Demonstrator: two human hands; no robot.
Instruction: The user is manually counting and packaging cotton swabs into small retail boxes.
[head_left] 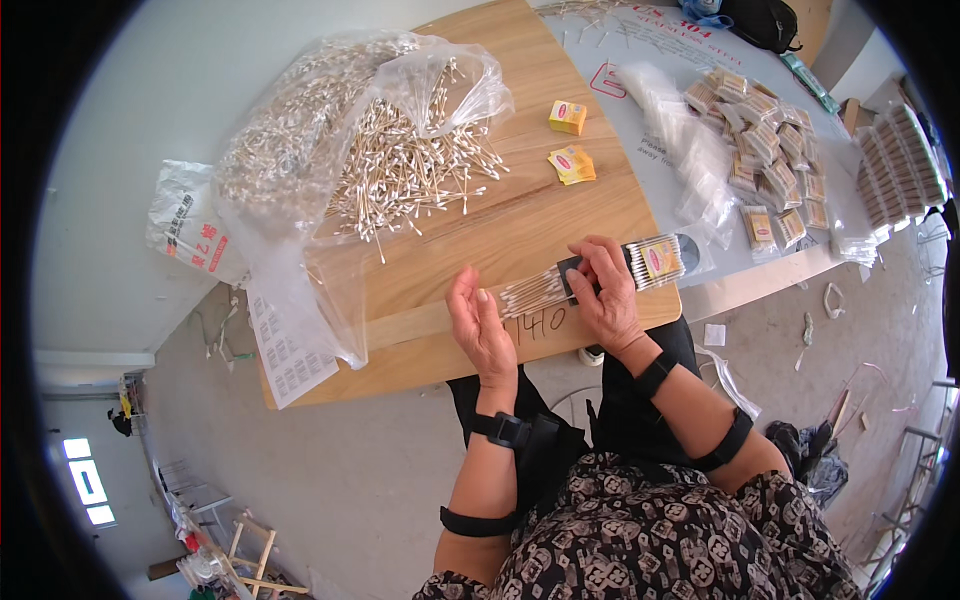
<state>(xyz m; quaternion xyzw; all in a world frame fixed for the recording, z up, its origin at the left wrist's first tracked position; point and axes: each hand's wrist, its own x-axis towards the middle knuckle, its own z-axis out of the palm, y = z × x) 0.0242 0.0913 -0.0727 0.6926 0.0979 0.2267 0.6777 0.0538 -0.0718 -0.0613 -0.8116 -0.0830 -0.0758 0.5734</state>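
Near the front edge of the wooden table, a row of cotton swabs (530, 293) runs through a dark band-like holder (569, 281). My right hand (608, 298) has its fingers closed over this holder from above. More swabs stick out on its right side, with a small yellow card (659, 259) lying against them. My left hand (485, 332) stands upright at the left end of the swabs, fingers stretched and slightly cupped, palm toward the tips. It holds nothing. Whether it touches the tips is hard to tell.
A large clear bag (290, 140) spills loose swabs (410, 165) over the wooden table (520, 60). Farther back are a stack of yellow cards (567, 117) and a few loose cards (572, 164). To the right lie clear plastic sleeves (690, 160) and packed swab bundles (770, 150).
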